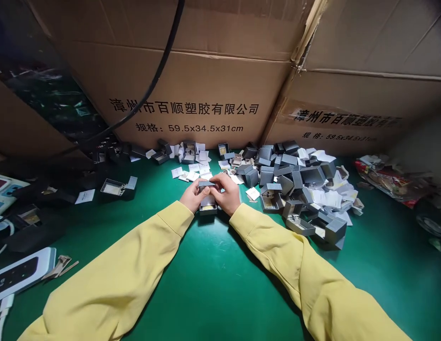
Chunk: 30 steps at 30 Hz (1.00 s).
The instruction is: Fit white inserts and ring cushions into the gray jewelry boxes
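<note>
Near the middle of the green table, a small dark grey hinged box [208, 210] stands opened between my hands, with something pale yellow in its base. My left hand [193, 195] grips the box's left side, thumb at the raised lid. On the other side, my right hand [226, 194] has its fingers closed on the lid's top and right edge. The fingers hide part of the lid and the hinge. Just behind the box lie several white paper cards [199, 171]. An opened grey box [272, 197] is the nearest one to the right of my right hand.
A heap of grey boxes and white papers [327, 196] covers the table's right side. Another opened box [117, 187] lies at the left. Large cardboard cartons [192, 80] stand behind, with a black cable [159, 71] hanging across. A white device [24, 274] sits front left.
</note>
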{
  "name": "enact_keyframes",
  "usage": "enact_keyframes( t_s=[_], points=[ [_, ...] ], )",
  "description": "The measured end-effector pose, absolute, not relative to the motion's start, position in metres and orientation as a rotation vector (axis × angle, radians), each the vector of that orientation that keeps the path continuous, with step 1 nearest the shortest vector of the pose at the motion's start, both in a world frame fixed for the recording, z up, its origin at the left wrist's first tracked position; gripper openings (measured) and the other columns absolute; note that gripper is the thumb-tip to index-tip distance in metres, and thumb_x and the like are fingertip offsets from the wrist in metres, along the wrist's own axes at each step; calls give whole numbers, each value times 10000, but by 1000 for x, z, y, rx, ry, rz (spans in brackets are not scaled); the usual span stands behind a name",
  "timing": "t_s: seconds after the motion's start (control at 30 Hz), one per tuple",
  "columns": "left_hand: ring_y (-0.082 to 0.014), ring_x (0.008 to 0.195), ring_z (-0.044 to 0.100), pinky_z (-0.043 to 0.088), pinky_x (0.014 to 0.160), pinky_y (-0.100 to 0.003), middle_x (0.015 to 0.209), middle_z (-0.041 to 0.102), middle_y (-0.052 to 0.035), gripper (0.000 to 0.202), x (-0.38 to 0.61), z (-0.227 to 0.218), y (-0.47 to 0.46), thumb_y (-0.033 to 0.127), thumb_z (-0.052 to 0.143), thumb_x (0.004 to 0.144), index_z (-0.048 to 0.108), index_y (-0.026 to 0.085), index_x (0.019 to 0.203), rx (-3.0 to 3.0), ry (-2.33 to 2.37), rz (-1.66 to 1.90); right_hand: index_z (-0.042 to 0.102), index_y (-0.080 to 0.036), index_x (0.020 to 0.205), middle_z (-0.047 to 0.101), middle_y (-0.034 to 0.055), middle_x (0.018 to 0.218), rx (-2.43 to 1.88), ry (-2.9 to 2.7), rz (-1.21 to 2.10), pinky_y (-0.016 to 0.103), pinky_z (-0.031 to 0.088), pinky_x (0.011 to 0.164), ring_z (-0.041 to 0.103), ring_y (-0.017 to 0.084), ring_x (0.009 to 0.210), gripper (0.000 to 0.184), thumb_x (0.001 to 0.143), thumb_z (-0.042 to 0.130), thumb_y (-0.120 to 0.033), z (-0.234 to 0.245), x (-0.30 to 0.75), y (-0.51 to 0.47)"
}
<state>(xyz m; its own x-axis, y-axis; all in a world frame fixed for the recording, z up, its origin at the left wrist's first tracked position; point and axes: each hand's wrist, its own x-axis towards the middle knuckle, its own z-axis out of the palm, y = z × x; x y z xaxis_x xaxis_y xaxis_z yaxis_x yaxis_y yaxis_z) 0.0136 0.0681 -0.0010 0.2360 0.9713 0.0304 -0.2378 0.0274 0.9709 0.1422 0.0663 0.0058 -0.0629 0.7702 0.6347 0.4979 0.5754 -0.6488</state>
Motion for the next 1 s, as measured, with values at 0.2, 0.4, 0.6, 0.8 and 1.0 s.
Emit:
enact_keyframes(
  t_s=[0.2,0.4,0.6,0.8,1.0],
  points=[
    [-200,849,621,474,800,-319,888,670,-68,472,9,-6,73,442,746,582,611,145,923,1033,874,1155,549,-195,870,576,53,902,-1001,-1712,416,250,468,573,509,118,647,143,749,472,-182,9,140,66],
    [-254,831,654,548,657,-376,1029,659,-139,510,8,6,72,411,744,610,585,126,1001,745,909,1203,561,-169,982,581,84,1031,-950,-1680,347,279,485,710,545,161,887,306,717,412,-138,10,144,90],
    [-260,788,672,562,555,-367,1070,643,-147,373,10,8,71,358,697,688,588,136,968,700,908,1203,629,-156,869,645,67,906,-1444,-1881,248,285,446,816,583,170,847,249,798,391,-175,22,138,172],
    [-247,703,681,550,554,-339,1003,668,-157,401,11,3,74,393,721,648,610,116,916,717,877,1179,562,-147,1106,606,145,1085,-1712,-2184,67,323,456,803,560,250,1008,319,837,404,-215,39,110,222],
    [-226,658,678,548,565,-331,969,679,-139,434,12,2,72,410,736,619,601,122,915,723,835,1221,587,-178,1100,618,120,1090,-1697,-2306,122,283,455,766,540,243,1036,315,804,488,-213,26,93,219]
  ],
)
